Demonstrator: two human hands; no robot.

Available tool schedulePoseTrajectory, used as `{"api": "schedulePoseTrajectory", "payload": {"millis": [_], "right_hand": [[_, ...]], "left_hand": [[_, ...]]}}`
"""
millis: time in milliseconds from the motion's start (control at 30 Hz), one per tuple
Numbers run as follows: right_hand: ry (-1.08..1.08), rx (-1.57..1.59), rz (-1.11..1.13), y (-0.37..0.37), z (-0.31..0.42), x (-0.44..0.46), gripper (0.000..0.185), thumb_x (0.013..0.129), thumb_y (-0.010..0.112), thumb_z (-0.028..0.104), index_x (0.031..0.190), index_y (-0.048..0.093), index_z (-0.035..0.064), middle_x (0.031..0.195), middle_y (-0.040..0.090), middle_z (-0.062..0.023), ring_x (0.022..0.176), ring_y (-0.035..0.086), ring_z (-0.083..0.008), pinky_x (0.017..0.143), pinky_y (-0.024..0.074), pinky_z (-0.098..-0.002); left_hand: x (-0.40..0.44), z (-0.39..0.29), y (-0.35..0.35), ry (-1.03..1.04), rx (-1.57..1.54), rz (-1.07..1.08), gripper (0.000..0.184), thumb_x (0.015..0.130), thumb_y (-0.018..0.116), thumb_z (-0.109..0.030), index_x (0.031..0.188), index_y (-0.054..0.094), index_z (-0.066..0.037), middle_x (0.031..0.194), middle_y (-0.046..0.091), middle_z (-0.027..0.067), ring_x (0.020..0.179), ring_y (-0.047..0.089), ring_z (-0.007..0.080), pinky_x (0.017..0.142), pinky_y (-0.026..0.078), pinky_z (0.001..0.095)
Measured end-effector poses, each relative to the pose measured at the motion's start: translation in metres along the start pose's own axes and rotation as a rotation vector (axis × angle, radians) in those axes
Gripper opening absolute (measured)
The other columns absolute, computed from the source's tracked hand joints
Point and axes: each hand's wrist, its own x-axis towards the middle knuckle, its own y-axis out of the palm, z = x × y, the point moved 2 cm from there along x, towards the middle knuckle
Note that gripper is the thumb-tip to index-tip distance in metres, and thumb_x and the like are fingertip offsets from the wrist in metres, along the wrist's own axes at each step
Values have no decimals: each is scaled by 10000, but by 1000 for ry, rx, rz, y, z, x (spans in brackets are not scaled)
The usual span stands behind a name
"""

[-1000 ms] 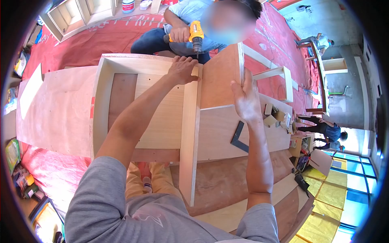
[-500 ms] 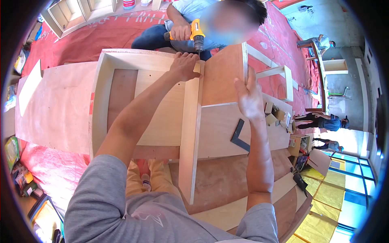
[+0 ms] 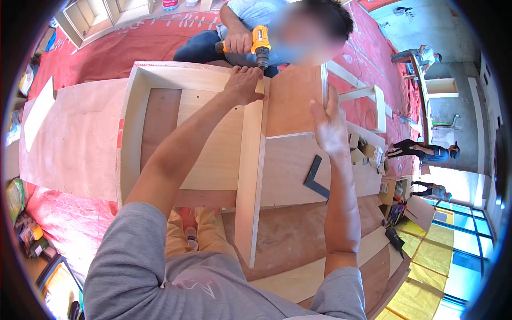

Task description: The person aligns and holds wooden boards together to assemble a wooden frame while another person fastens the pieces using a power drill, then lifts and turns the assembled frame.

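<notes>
My left hand point(image 3: 244, 86) rests over the top end of a pale upright board point(image 3: 249, 176), fingers curled over the frame's far edge. That board joins a shallow wooden box frame point(image 3: 130, 122). With my right hand point(image 3: 329, 125) I grip the right edge of a brown plywood panel point(image 3: 293, 101), thumb on its near face. Across from me a crouching co-worker point(image 3: 240, 16) holds a yellow drill point(image 3: 260, 40), its tip pointing down at the frame's far edge, close to my left hand's fingers. The drill's contact point is hidden.
A black square point(image 3: 316, 181) lies on a plywood sheet right of the frame. Small boxes point(image 3: 362, 152) sit beyond my right forearm. A white frame point(image 3: 378, 109) stands at right. Shelving point(image 3: 88, 24) is at the far left. Other people point(image 3: 434, 152) are in the background.
The co-worker's head and drill have shifted slightly right. The plywood panel's right edge and my right hand have moved a little to the right. My left hand keeps its hold.
</notes>
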Motion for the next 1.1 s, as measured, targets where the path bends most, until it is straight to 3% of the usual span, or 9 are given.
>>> {"api": "schedulePoseTrajectory", "payload": {"millis": [100, 267, 767, 1000, 1100], "right_hand": [[-110, -27, -26, 0, -3, 1, 492, 887, 516, 170, 1297, 379, -63, 1098, 563, -361, 1016, 544, -531, 882, 425, -552], [-105, -57, -34, 1, -3, 0, 497, 889, 516, 185, 1300, 378, -58, 1120, 556, -360, 1035, 538, -528, 889, 419, -554], [-75, -91, -19, 1, -6, 3, 546, 894, 513, 216, 1330, 354, -70, 1166, 536, -363, 1063, 520, -532, 917, 401, -556], [-93, -61, 6, 0, -5, 2, 589, 906, 500, 245, 1370, 321, -72, 1254, 497, -349, 1133, 491, -529, 956, 391, -552], [-75, -91, -78, 4, -11, 2, 503, 890, 506, 220, 1309, 418, -43, 1124, 594, -282, 1130, 532, -456, 974, 382, -473]], "left_hand": [[-1, -2, -2, 13, 18, 18, 515, 697, 803, -435, 1017, 539, -130, 1106, 539, 69, 1148, 486, 263, 986, 315, 417], [-3, 0, -2, 36, -20, -19, 477, 687, 815, -410, 952, 543, -120, 1105, 478, 80, 1123, 473, 271, 968, 327, 412], [-5, -5, -5, 14, -15, 4, 375, 700, 814, -387, 848, 586, -128, 1070, 474, 67, 1100, 477, 256, 952, 322, 405], [-1, -2, 1, 12, 32, 0, 375, 701, 802, -451, 829, 628, -145, 1039, 490, 65, 1103, 481, 244, 955, 308, 398], [0, -2, 0, 20, 18, -6, 380, 702, 798, -449, 824, 630, -132, 1032, 490, 68, 1103, 476, 250, 961, 312, 404]]}}
